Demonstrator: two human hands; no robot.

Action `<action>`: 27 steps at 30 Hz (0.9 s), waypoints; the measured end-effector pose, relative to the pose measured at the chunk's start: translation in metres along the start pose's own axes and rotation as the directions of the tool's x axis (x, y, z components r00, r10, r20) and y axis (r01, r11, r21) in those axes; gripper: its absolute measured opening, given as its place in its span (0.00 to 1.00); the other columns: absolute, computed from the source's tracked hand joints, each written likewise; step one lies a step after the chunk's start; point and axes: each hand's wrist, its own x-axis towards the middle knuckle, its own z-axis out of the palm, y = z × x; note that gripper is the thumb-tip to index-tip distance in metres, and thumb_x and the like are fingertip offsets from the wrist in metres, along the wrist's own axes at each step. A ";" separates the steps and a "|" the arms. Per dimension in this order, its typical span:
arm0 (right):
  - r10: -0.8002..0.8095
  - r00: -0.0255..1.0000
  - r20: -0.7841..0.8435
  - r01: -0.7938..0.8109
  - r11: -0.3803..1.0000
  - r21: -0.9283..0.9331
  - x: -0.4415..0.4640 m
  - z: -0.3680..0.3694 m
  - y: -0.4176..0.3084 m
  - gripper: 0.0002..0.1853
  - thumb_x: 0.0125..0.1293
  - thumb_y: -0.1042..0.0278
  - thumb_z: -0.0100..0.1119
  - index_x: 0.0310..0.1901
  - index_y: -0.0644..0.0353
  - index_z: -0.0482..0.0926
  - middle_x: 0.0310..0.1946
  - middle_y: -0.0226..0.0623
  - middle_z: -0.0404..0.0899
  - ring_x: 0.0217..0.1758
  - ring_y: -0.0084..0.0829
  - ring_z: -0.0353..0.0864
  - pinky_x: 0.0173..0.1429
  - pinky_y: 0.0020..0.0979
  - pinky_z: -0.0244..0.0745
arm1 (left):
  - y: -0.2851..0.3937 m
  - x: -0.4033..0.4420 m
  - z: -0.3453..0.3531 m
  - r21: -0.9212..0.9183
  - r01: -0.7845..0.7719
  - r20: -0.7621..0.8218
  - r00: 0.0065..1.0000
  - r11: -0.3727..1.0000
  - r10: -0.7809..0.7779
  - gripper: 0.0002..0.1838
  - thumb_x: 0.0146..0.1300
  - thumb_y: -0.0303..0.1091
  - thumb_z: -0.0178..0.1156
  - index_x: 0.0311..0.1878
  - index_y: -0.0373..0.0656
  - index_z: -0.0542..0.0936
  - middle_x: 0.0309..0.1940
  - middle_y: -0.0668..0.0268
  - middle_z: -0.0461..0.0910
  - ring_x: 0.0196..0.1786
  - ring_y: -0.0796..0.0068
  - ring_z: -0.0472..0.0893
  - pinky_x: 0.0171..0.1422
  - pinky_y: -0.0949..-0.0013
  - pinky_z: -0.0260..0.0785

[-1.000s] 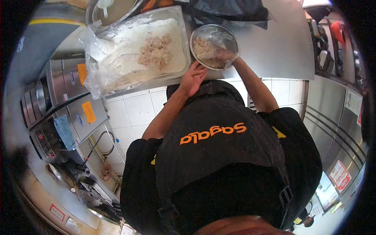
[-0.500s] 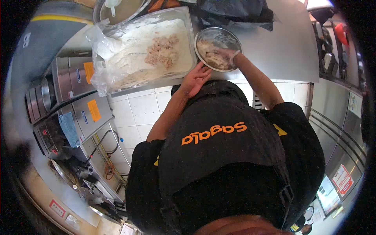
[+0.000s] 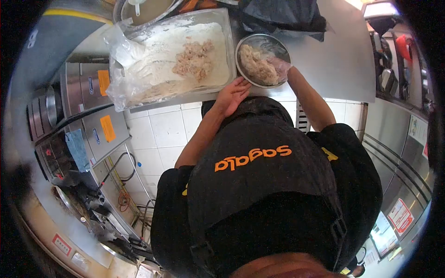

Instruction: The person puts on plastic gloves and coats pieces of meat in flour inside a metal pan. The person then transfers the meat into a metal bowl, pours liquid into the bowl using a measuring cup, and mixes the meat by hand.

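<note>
A round metal bowl [image 3: 263, 41] sits by the counter's front edge and holds a pale, sticky, battered meat mixture [image 3: 257, 64]. My right hand [image 3: 281, 68], seemingly in a clear plastic glove, reaches in over the right rim and presses against the mixture; its fingers are blurred and partly hidden. Stretched fingers of my left hand [image 3: 235, 94] touch the bowl's lower left rim from outside. Left of the bowl stands a large rectangular tray [image 3: 228, 44] of white flour [image 3: 160, 51], with a heap of coated meat pieces [image 3: 194, 59] on top.
A crumpled clear plastic bag [image 3: 124, 53] lies over the tray's left end. Behind are a large pot [image 3: 160, 18] with a white-handled utensil and a black plastic bag [image 3: 282, 16]. The steel counter [image 3: 338, 60] extends right. Cooking equipment [image 3: 69, 199] stands far left.
My right hand has drawn back toward the bowl's right side, so more of the mixture shows on the left. My left hand stays at the rim. The view has shifted slightly.
</note>
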 end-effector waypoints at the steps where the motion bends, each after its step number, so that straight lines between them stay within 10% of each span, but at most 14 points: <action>1: 0.000 1.000 0.000 0.000 0.999 -0.032 -0.024 0.025 -0.013 0.24 0.64 0.51 0.43 0.54 0.59 0.67 0.49 0.39 0.74 0.48 0.31 0.76 0.51 0.35 0.73 | -0.001 0.001 -0.002 -0.018 0.001 -0.015 1.000 1.000 -0.001 0.30 0.58 0.26 0.47 0.64 0.35 0.51 0.61 0.56 0.58 0.63 0.64 0.59 0.66 0.65 0.52; 14: -0.138 0.990 -0.028 0.140 0.953 0.269 -0.054 0.038 -0.012 0.19 0.63 0.61 0.47 0.52 0.62 0.69 0.48 0.40 0.74 0.47 0.31 0.76 0.52 0.32 0.72 | -0.001 -0.002 -0.010 -0.037 0.000 -0.019 1.000 0.999 -0.001 0.25 0.58 0.29 0.50 0.59 0.37 0.60 0.56 0.64 0.65 0.60 0.72 0.64 0.62 0.68 0.54; 20: -0.334 0.935 -0.119 0.346 0.933 0.096 -0.063 0.039 -0.010 0.20 0.63 0.55 0.46 0.51 0.59 0.70 0.45 0.38 0.75 0.46 0.31 0.76 0.51 0.32 0.73 | 0.000 0.001 -0.012 -0.040 -0.005 -0.048 0.999 0.999 0.003 0.26 0.58 0.30 0.50 0.60 0.36 0.58 0.56 0.62 0.64 0.59 0.70 0.64 0.62 0.67 0.55; 27: -0.192 0.974 -0.118 0.217 0.939 0.267 -0.079 0.046 -0.019 0.22 0.62 0.52 0.46 0.51 0.59 0.70 0.46 0.39 0.75 0.46 0.32 0.76 0.50 0.33 0.74 | 0.001 0.004 -0.012 -0.041 -0.007 -0.072 0.997 0.999 0.004 0.28 0.58 0.30 0.51 0.60 0.34 0.57 0.55 0.60 0.64 0.59 0.68 0.65 0.61 0.66 0.58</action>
